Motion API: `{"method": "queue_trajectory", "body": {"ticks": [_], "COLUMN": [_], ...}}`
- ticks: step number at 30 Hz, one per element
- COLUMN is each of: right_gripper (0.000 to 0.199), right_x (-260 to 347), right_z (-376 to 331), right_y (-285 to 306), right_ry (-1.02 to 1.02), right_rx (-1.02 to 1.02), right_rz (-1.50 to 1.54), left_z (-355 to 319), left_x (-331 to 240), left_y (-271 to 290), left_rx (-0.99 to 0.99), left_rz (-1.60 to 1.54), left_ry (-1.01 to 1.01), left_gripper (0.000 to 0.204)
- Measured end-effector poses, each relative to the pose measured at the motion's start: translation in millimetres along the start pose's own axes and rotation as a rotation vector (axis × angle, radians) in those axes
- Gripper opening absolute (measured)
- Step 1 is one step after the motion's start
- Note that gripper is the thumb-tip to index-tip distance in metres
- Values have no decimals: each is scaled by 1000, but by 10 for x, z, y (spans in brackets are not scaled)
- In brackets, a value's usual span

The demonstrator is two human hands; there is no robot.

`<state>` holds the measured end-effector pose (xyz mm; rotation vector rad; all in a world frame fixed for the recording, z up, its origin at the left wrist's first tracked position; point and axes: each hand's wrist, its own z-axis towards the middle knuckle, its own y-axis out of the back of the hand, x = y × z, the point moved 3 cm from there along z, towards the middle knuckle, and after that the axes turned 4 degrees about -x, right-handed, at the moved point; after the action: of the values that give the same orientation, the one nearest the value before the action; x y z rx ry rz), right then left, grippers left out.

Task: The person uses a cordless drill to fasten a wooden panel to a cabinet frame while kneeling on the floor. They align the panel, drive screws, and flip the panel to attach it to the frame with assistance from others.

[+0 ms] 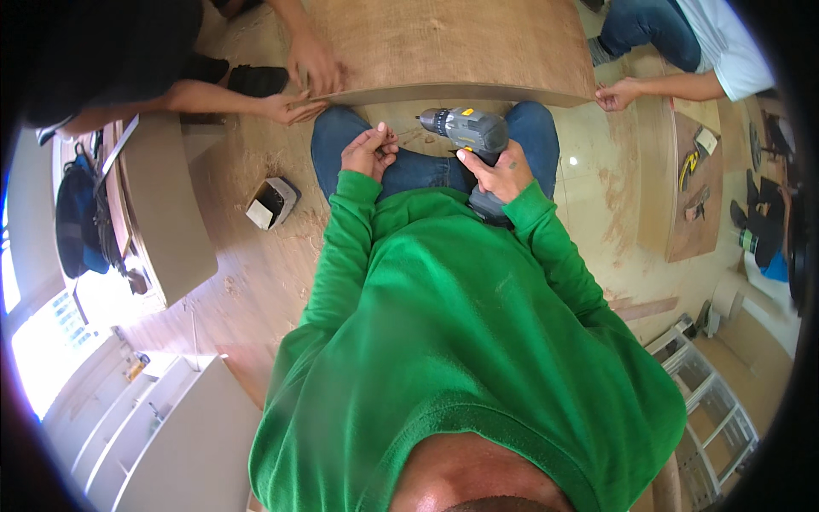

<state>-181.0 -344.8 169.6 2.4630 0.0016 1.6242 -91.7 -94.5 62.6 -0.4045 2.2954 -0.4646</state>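
Note:
My right hand [505,174] grips the handle of a grey and black cordless drill [479,130] held above my lap. Its chuck points to the left, and its battery base rests low against my green sweater. My left hand [368,154] is raised over my left thigh with thumb and fingers pinched together; anything between them is too small to make out. Just beyond my knees lies a large brown wooden panel [452,43], its near edge facing me. Neither of my hands touches it.
At left a co-worker's hands [294,108] hold the panel's corner; another person's hand [618,94] is at its right corner. A small open box [273,203] sits on the floor at left among shavings. A wooden cabinet piece [691,188] with tools stands right; a ladder [704,392] lies lower right.

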Motion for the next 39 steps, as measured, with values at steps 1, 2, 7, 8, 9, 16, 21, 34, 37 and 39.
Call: {"method": "queue_trajectory", "body": {"ticks": [1, 2, 7, 8, 9, 16, 21, 34, 37, 39], "right_gripper": [26, 25, 25, 25, 24, 22, 23, 30, 30, 30], "right_x": [33, 73, 263, 295, 325, 476, 468, 252, 283, 272], "right_z": [1, 4, 54, 65, 78, 153, 96, -20, 17, 23], "right_y": [-3, 0, -65, -89, -128, -352, -419, -392, -224, 42], "right_ry": [-2, 2, 37, 49, 61, 95, 125, 349, 364, 214], "right_rx": [15, 30, 110, 113, 116, 156, 164, 86, -48, -50], "right_rz": [-3, -1, -9, 0, 9, 25, -120, -246, -285, -316], "left_z": [1, 2, -21, -41, -59, -117, -61, 276, 355, 391], "left_x": [-24, -49, -185, -212, -240, -435, -353, 74, 72, 47], "left_y": [1, 4, -76, -104, -124, -88, 120, 559, 566, 516], "left_rx": [13, 13, 68, 89, 89, 111, 44, 110, -11, -12], "left_rz": [-42, -80, -254, -268, -286, -363, -294, -299, -183, -129], "left_ry": [-9, -10, -27, -36, -42, -106, -73, -54, 6, 7], "left_gripper": [24, 24, 24, 24, 23, 23, 24, 25, 23, 19]}}
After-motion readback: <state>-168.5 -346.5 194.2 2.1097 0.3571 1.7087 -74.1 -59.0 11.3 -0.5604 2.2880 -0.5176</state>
